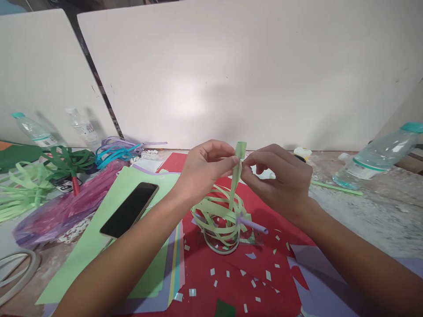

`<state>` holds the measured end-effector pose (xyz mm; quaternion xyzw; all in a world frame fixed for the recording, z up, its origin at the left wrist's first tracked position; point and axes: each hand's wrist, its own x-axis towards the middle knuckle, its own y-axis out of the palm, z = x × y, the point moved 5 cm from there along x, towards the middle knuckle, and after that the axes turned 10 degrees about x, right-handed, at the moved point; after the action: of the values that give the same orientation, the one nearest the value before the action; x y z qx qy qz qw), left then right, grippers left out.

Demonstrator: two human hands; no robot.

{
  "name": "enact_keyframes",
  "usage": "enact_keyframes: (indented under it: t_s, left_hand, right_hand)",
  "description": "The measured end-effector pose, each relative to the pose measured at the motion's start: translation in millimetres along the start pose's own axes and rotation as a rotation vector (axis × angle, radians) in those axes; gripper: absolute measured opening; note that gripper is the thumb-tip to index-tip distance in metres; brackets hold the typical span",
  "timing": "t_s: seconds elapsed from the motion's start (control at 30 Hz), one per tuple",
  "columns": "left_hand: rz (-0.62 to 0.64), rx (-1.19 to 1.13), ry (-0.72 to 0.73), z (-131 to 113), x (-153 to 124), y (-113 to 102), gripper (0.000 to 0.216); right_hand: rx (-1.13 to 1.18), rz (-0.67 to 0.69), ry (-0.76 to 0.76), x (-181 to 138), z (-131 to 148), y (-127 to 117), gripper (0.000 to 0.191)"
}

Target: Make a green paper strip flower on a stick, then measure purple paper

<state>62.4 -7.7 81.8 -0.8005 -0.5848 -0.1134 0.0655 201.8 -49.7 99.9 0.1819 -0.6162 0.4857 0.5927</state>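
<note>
My left hand (202, 169) and my right hand (280, 180) meet above the table, both pinching the top of a light green paper strip (237, 169) that stands upright between the fingertips. The strip runs down into a loose tangle of green strips (218, 218) lying on a red paper sheet (231, 273). A thin lilac stick (254, 225) pokes out of that tangle to the right. Small paper snippets are scattered over the red sheet.
A black phone (129, 209) lies on stacked coloured sheets (109, 233) at left. Further left are a purple plastic bag (56, 211), green strips (23, 187), blue and lilac strips (119, 149) and two bottles (35, 132). A bottle (376, 158) lies at right. White boards (231, 70) stand behind.
</note>
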Motion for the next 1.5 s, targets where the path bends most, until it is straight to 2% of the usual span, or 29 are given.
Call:
enact_keyframes:
  t_s: [0.2,0.27,0.4,0.5,0.63,0.83,1.0,1.07,1.17,1.27,1.33,1.4,1.5]
  left_hand:
    - [-0.067,-0.099,-0.071,2,5,-10,0.020]
    - [-0.110,-0.117,-0.075,3,7,-15,0.023]
    - [-0.121,-0.137,-0.068,4,9,-19,0.025]
    - [-0.069,-0.112,-0.054,4,7,-15,0.024]
    - [-0.006,-0.070,-0.045,3,4,-9,0.021]
    - [-0.057,-0.174,-0.082,2,4,-10,0.021]
    - [-0.157,-0.215,-0.058,2,11,-24,0.024]
    - [-0.206,-0.227,-0.047,3,14,-31,0.026]
    - [-0.224,-0.256,-0.025,5,18,-37,0.031]
    - [-0.174,-0.284,-0.018,5,18,-33,0.031]
    - [-0.135,-0.300,-0.030,4,16,-27,0.031]
    - [-0.101,-0.316,-0.041,4,14,-21,0.031]
    - [-0.065,-0.335,-0.039,2,11,-15,0.031]
  right_hand:
    - [0.038,0.099,-0.179,-3,5,8,0.021]
    - [0.031,0.088,-0.231,-3,6,9,0.021]
    - [0.021,0.006,-0.185,-1,2,6,0.018]
    - [0.004,0.008,-0.140,1,-2,4,0.020]
    - [0.029,0.013,-0.158,1,-3,3,0.020]
    - [0.023,0.071,-0.230,-1,1,8,0.020]
    - [0.046,0.109,-0.305,-3,12,7,0.019]
    - [0.035,0.078,-0.223,1,5,1,0.017]
    - [-0.127,0.065,0.077,7,-30,-13,0.015]
    - [-0.355,0.258,0.397,5,-74,-19,0.020]
    - [-0.339,0.278,0.559,2,-91,-21,0.020]
    - [-0.030,0.319,0.702,-4,-94,-11,0.018]
    - [0.752,0.532,0.875,-15,-68,26,0.027]
